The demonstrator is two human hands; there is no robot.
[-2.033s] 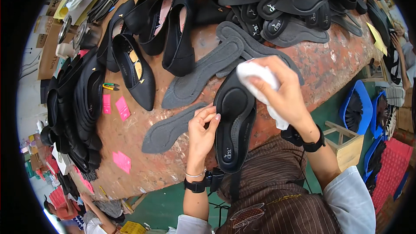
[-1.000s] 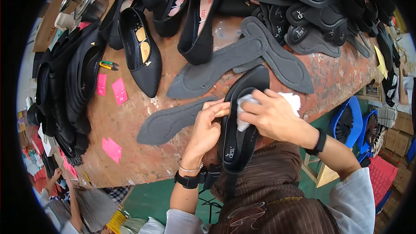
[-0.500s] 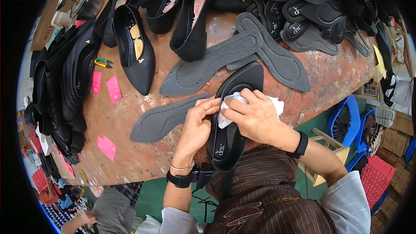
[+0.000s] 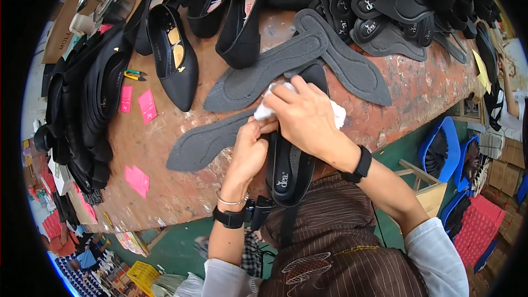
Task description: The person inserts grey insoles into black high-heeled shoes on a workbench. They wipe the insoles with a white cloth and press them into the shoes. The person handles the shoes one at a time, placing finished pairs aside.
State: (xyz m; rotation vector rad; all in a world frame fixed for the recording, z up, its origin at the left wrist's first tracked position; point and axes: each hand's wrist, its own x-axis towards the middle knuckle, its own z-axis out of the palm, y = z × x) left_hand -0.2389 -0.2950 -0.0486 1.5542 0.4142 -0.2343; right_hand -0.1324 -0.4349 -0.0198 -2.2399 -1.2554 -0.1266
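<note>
1. Scuffed and reddish-brown, the table (image 4: 176,203) spreads across the room before the seated person, with green floor (image 4: 399,146) showing past its near edge.
2. From where I stand, the right hand (image 4: 309,118) has its fingers bent around a bunched white cloth (image 4: 264,112), gripping it over the middle of a black shoe (image 4: 304,177).
3. Close beside it, the left hand (image 4: 248,154) is curled, its fingertips drawn in next to the cloth at the shoe's left side; I cannot tell whether they pinch the rim.
4. That shoe sits at the table's near edge, heel end toward the person's striped brown apron (image 4: 330,225), pointed toe away. Its black insole (image 4: 281,179) carries pale lettering at the heel.
5. Just left of the left hand lies a grey insole (image 4: 201,146). Beyond the shoe's toe, another grey insole (image 4: 264,74) crosses over a third one (image 4: 360,77).
6. Farther left is a black pump (image 4: 184,88) with a gold ornament, near pink cards (image 4: 147,105) and yellow-green snips (image 4: 135,75).
7. Along the left edge, black shoes (image 4: 99,99) are packed closely together; at the far right rises a heap of dark insoles (image 4: 385,11).
8. Off the table to the right stand a wooden stool (image 4: 432,198) and a blue bin (image 4: 452,151).
</note>
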